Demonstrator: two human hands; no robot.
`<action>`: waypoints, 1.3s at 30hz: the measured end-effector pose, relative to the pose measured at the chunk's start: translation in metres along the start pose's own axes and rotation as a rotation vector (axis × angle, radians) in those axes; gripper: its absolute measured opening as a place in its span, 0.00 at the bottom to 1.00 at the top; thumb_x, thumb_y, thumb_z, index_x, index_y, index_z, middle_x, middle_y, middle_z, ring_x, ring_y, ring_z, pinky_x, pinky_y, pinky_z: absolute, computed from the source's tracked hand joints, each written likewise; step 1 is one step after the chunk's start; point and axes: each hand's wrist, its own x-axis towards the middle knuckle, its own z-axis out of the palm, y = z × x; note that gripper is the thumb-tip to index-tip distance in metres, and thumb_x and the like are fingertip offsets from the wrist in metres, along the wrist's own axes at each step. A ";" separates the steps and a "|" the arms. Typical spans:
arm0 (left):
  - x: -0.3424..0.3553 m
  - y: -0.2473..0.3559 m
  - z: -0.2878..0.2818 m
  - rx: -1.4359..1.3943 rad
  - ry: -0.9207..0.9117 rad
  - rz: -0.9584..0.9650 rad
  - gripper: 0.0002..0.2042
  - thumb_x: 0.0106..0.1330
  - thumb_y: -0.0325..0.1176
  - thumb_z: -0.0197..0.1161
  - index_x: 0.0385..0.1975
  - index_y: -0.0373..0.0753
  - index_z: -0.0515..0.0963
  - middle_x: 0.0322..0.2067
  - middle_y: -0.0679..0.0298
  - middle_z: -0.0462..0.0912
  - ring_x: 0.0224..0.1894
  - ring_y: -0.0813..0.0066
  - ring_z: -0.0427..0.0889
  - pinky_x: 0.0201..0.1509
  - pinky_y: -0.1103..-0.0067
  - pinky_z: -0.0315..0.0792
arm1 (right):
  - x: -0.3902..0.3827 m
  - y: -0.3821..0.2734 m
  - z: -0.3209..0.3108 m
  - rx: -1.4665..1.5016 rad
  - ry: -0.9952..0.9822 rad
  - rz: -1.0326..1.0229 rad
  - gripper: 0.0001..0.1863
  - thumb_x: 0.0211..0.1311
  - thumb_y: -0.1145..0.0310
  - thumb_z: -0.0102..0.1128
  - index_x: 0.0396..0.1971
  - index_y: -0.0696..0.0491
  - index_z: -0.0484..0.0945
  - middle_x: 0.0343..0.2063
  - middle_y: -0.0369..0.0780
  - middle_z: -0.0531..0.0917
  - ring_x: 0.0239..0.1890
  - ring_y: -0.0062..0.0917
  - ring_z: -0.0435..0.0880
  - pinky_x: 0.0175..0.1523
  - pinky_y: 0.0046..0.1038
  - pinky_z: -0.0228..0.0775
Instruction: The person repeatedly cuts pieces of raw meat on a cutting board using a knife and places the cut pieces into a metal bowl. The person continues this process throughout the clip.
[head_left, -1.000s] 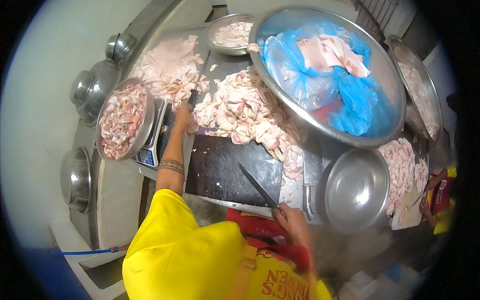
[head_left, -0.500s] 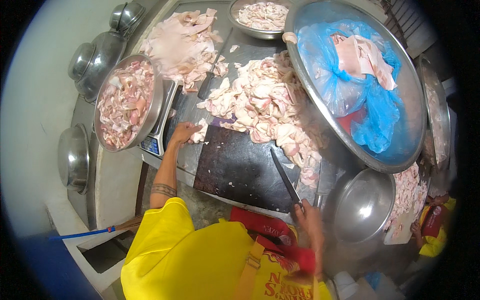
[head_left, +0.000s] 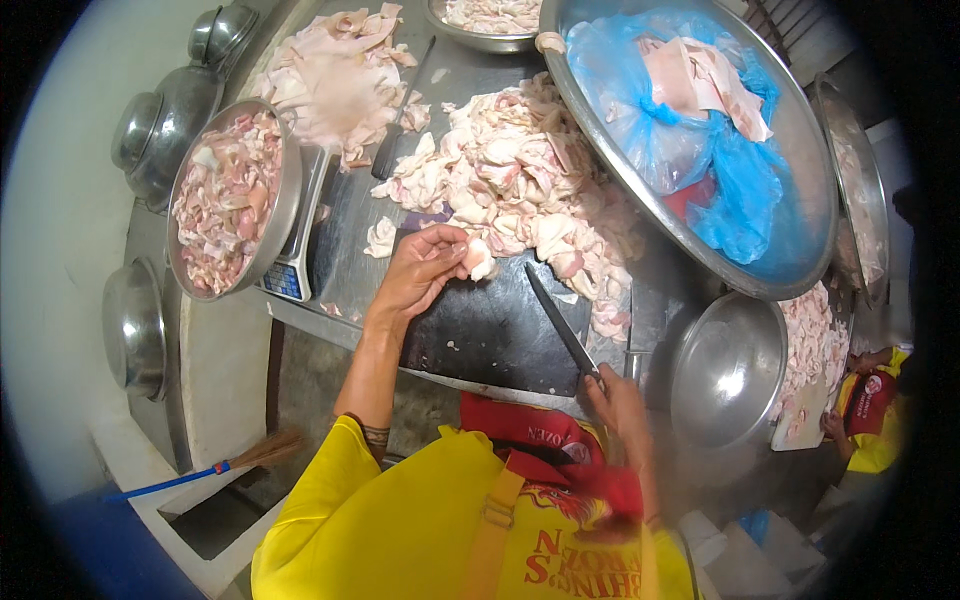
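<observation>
Pinched in the fingers of my left hand (head_left: 425, 268) is a small pale piece of meat (head_left: 480, 258), held over the dark cutting board (head_left: 470, 340). My right hand (head_left: 615, 400) grips the handle of a long knife (head_left: 553, 311), its blade slanting across the board's right side. Behind the board lies a large pile of pale meat pieces (head_left: 500, 165). A second knife (head_left: 395, 130) lies beside a spread of skins (head_left: 310, 70).
Left, a bowl of meat (head_left: 227, 200) sits on a scale (head_left: 285, 280). Right are a big basin with blue bags (head_left: 585, 110) and an empty steel bowl (head_left: 727, 370). A co-worker (head_left: 868, 410) works at far right. A broom (head_left: 255, 455) is lower left.
My left hand has moved from the second knife down past the board's left side onto the board, now holding a meat piece. My right hand still holds its knife.
</observation>
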 end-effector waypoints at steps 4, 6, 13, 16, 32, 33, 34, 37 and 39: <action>0.008 -0.023 0.006 -0.146 -0.004 0.000 0.08 0.72 0.23 0.63 0.48 0.34 0.78 0.40 0.65 0.83 0.41 0.77 0.83 0.48 0.81 0.77 | -0.008 0.000 0.001 0.027 0.006 -0.039 0.18 0.72 0.53 0.56 0.39 0.55 0.77 0.21 0.55 0.81 0.32 0.58 0.83 0.38 0.51 0.71; 0.005 -0.048 0.008 -0.250 0.016 -0.029 0.08 0.72 0.23 0.63 0.49 0.35 0.78 0.40 0.65 0.83 0.42 0.77 0.83 0.48 0.81 0.77 | -0.012 0.003 0.004 0.044 0.009 -0.008 0.18 0.72 0.53 0.56 0.40 0.55 0.77 0.21 0.55 0.80 0.32 0.58 0.83 0.38 0.50 0.71; -0.025 -0.122 -0.006 1.102 0.541 0.031 0.14 0.61 0.33 0.73 0.43 0.33 0.84 0.38 0.53 0.84 0.38 0.66 0.86 0.44 0.73 0.79 | -0.017 0.026 0.010 0.130 0.059 0.007 0.21 0.73 0.52 0.55 0.46 0.57 0.76 0.22 0.57 0.79 0.31 0.57 0.82 0.36 0.47 0.70; -0.009 -0.150 0.015 1.194 0.520 0.145 0.14 0.61 0.32 0.72 0.43 0.34 0.83 0.37 0.53 0.84 0.37 0.60 0.86 0.44 0.68 0.79 | -0.017 0.030 0.011 0.130 0.027 -0.003 0.23 0.74 0.51 0.54 0.48 0.59 0.75 0.22 0.58 0.79 0.29 0.57 0.81 0.36 0.46 0.69; -0.046 -0.139 0.126 0.813 0.232 -0.120 0.18 0.60 0.38 0.78 0.41 0.38 0.76 0.26 0.67 0.81 0.30 0.80 0.80 0.33 0.80 0.72 | -0.057 0.103 0.032 0.585 0.041 -0.150 0.18 0.75 0.59 0.55 0.48 0.61 0.74 0.17 0.44 0.79 0.17 0.29 0.80 0.25 0.33 0.69; -0.046 -0.147 0.125 1.089 0.290 -0.120 0.20 0.59 0.40 0.78 0.43 0.37 0.76 0.26 0.64 0.82 0.31 0.77 0.81 0.34 0.78 0.73 | -0.057 0.108 0.034 0.532 0.068 -0.169 0.18 0.75 0.59 0.55 0.47 0.61 0.74 0.17 0.44 0.79 0.17 0.29 0.79 0.25 0.33 0.70; -0.048 -0.157 0.123 1.366 0.347 -0.164 0.23 0.59 0.42 0.79 0.44 0.35 0.76 0.26 0.62 0.82 0.31 0.75 0.82 0.35 0.76 0.75 | -0.061 0.113 0.036 0.486 0.070 -0.149 0.18 0.75 0.59 0.55 0.47 0.60 0.74 0.17 0.43 0.79 0.17 0.29 0.79 0.25 0.33 0.70; -0.056 -0.182 0.108 1.397 0.496 -0.176 0.26 0.58 0.46 0.77 0.45 0.31 0.77 0.32 0.52 0.86 0.35 0.63 0.86 0.40 0.69 0.78 | -0.071 0.124 0.035 0.584 0.035 -0.113 0.17 0.74 0.58 0.54 0.45 0.60 0.74 0.17 0.42 0.79 0.17 0.27 0.79 0.25 0.33 0.70; -0.062 -0.194 0.100 1.289 0.454 -0.050 0.20 0.59 0.38 0.76 0.44 0.31 0.80 0.32 0.53 0.87 0.36 0.68 0.87 0.41 0.73 0.78 | -0.079 0.128 0.039 0.640 0.016 -0.085 0.17 0.74 0.58 0.54 0.44 0.60 0.74 0.17 0.41 0.79 0.17 0.26 0.79 0.25 0.32 0.70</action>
